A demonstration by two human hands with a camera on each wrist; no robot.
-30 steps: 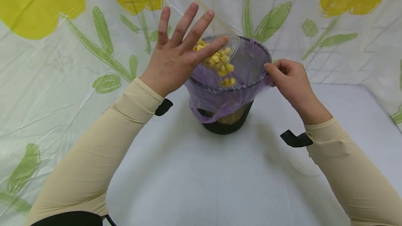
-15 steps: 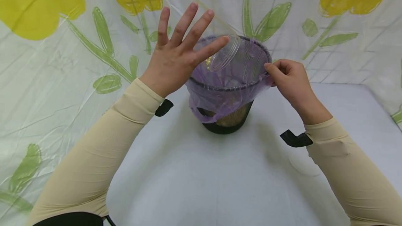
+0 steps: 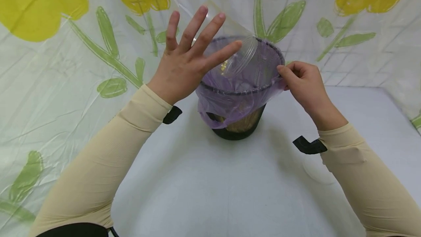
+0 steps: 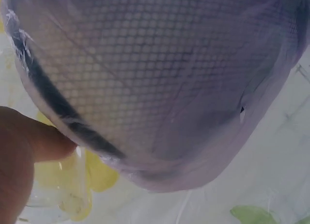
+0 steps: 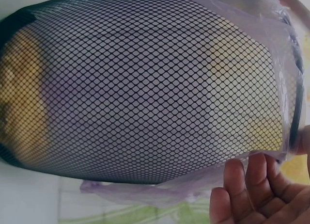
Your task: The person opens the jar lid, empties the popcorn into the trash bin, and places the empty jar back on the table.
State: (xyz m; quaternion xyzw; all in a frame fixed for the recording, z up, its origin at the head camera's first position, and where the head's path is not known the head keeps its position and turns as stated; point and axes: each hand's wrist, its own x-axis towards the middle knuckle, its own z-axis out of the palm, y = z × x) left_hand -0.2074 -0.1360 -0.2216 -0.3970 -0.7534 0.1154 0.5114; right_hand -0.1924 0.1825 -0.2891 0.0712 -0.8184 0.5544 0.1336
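In the head view my left hand point(image 3: 184, 65), fingers spread, holds a clear plastic jar point(image 3: 241, 59) tilted mouth-down over a black mesh trash can point(image 3: 235, 133). A few yellow popcorn bits point(image 3: 223, 67) cling inside near its mouth. The left wrist view has the thumb point(image 4: 53, 144) against the jar beside the can's rim. A purple trash bag point(image 3: 223, 107) lines the can and hangs over its rim. At the right side of that rim, my right hand point(image 3: 304, 87) pinches the bag's edge. Through the mesh, a yellow-brown mass point(image 5: 22, 98) shows at the can's bottom.
A clear round lid point(image 3: 319, 171) lies on the white table point(image 3: 227, 189), near the right forearm. Behind stands a translucent curtain point(image 3: 125, 39) printed with yellow flowers and green leaves. Black wrist mounts point(image 3: 310, 145) stick out from the beige sleeves.
Popcorn pouring from the jar a second ago has dropped into the can, leaving only small bits in the jar. The left hand and jar have shifted slightly right. The right hand holds still.
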